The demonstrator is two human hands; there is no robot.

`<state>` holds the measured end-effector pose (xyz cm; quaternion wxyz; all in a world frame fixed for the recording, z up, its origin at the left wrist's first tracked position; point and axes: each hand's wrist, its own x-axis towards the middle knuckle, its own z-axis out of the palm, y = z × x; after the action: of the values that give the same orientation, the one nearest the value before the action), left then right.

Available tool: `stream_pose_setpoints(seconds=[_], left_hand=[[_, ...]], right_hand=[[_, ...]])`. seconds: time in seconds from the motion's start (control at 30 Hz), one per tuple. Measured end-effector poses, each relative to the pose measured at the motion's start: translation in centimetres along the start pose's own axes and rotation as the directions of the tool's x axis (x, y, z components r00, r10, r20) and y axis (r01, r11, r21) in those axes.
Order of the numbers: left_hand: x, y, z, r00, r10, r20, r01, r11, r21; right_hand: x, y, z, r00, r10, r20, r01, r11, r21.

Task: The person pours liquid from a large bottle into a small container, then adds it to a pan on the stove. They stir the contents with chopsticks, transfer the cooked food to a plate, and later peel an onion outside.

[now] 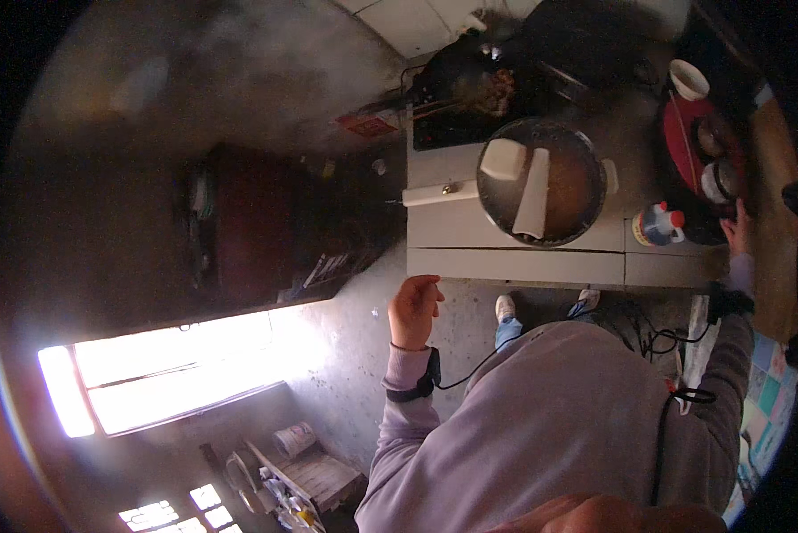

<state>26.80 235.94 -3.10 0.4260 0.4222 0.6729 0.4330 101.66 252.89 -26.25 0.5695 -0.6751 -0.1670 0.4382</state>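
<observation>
My left hand hangs in the air in front of the counter's edge, its fingers loosely curled with nothing visible in them. My right hand reaches to the counter's right end, thumb and finger apart, beside a dark red tray. Whether it grips anything there is too dim to tell. Just beyond its fingertips is a white-rimmed container. Left of that hand stands a plastic jug of dark liquid with red caps. A round pan with a white handle bears two white pieces, one blocky, one long and tapering.
Behind the pan, a dark wok with browned food sits on a black cooktop; steam hangs around it. A white bowl stands by the tray. Black cables run at my waist. A bright window is at left.
</observation>
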Motion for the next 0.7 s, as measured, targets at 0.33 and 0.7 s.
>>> stream_pose_setpoints(seconds=[0.33, 0.7], left_hand=[[1.4, -8.2, -24.0, 0.993, 0.037, -0.108, -0.043, 0.998, -0.050], [23.1, -6.6, -35.5, 0.913, 0.274, 0.302, -0.331, 0.931, 0.155]], right_hand=[[-16.4, 7.9, 0.4, 0.927, -0.149, -0.344, 0.161, 0.987, 0.007], [-51.0, 14.1, 34.7, 0.988, -0.051, 0.145, 0.055, 0.998, -0.029]])
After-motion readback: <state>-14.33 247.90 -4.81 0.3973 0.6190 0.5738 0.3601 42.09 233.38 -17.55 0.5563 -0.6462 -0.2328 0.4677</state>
